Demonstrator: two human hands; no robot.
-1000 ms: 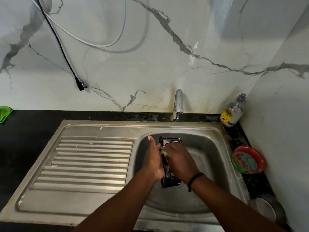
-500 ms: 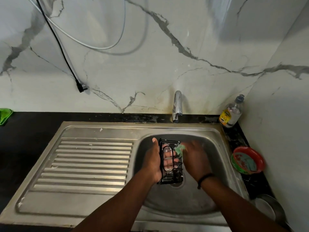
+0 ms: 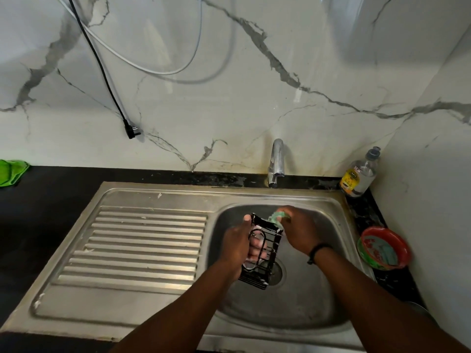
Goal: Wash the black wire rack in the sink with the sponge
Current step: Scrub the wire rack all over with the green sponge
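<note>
Yellow label (image 3: 351, 180) on clear bottle (image 3: 362, 174), writing unreadable

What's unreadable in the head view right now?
- Sponge: mostly hidden inside the right hand.
- Left hand fingers: partly behind the rack wires.
- Bottle label: too small to read.
- Bowl contents: blurred.
- Green cloth: cut off by left edge.

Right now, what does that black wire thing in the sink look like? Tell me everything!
The black wire rack is a small, oblong basket of thin, dark wires, wet with bits of white suds. It is held up over the sink bowl, tilted, its open side facing the camera. The left hand grips it, fingers showing through the wires. The right hand presses a green sponge against its far top edge.
</note>
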